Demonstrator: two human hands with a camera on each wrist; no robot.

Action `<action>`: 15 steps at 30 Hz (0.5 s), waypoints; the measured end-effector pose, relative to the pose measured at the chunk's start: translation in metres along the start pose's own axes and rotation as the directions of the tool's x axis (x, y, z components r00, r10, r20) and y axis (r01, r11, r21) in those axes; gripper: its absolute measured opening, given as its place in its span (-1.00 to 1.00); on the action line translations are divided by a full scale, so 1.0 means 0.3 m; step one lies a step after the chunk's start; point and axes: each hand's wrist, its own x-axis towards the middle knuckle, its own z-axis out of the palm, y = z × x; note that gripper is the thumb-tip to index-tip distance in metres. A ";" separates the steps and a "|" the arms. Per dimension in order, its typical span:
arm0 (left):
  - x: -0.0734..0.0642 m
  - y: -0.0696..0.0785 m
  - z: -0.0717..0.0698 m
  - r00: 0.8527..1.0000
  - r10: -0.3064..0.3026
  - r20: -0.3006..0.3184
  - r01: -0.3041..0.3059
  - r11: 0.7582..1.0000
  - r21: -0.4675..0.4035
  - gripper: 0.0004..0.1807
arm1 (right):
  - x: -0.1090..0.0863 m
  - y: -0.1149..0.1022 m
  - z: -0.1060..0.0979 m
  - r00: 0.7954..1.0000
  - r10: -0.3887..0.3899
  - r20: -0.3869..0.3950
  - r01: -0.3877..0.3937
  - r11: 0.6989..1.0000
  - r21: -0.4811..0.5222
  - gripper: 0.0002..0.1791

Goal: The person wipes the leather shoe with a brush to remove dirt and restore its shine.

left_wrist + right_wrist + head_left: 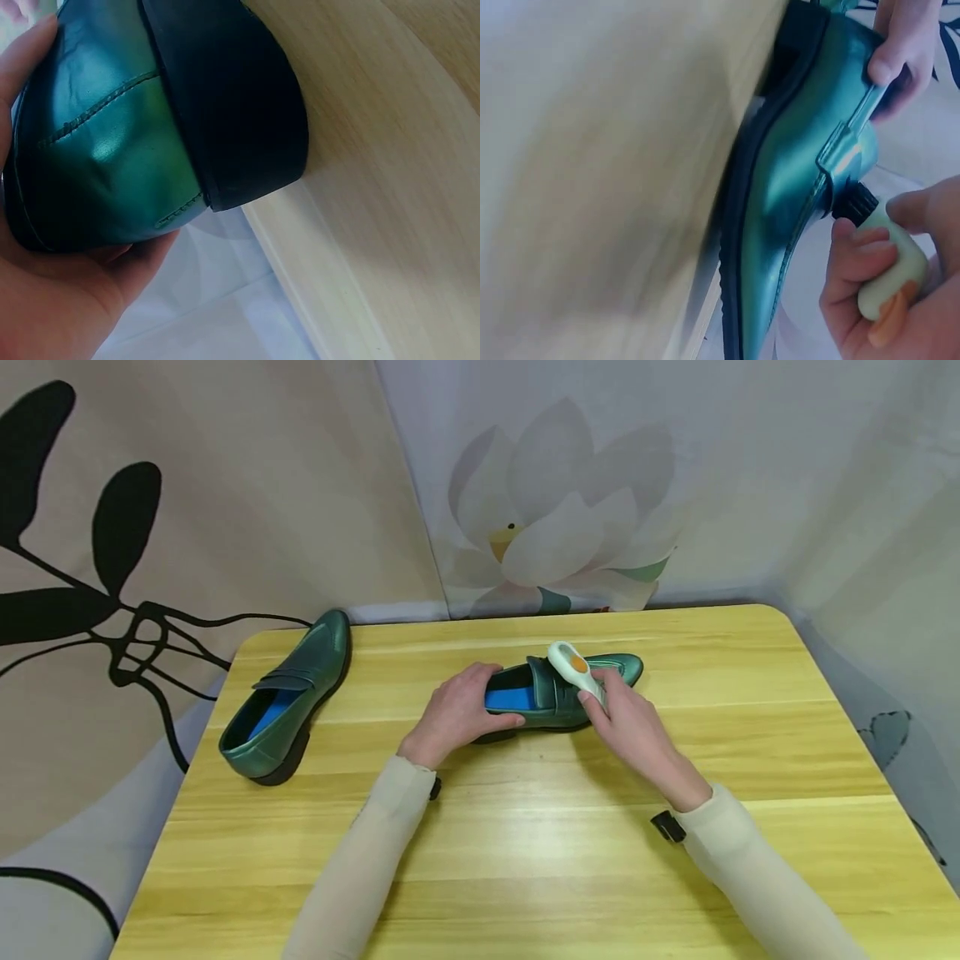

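Note:
A green loafer (555, 714) with a blue insole lies on its sole near the table's middle, toe to the right. My left hand (459, 708) grips its heel end, thumb on the near side; the left wrist view shows the green heel (112, 165) within the curve of that hand. In my right hand (633, 722) is a small white brush (567, 660) with an orange patch, held over the loafer's strap. Its dark bristles (857, 202) meet the loafer's upper by the strap in the right wrist view, fingers and thumb curled round the pale body.
A second green loafer (300, 693) stands at the table's left side, toe pointing to the back. The wooden table (510, 843) ends at a curtain (570, 510) printed with a flower. Dark straps (667, 827) sit at the wrists.

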 end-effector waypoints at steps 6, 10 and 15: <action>-0.002 0.004 -0.014 1.000 -0.007 0.007 0.007 1.000 -0.003 -0.04 | -0.108 0.004 -0.017 0.999 -0.029 0.027 0.030 0.999 -0.026 -0.49; 0.001 0.005 -0.014 1.000 -0.001 0.007 0.001 1.000 -0.003 -0.04 | -0.154 0.014 -0.012 0.998 -0.059 0.033 0.060 0.998 -0.025 -0.53; 0.006 0.006 -0.005 1.000 0.000 0.017 0.000 1.000 -0.002 -0.03 | -0.145 0.022 -0.007 0.996 -0.084 0.004 0.085 0.996 -0.021 -0.54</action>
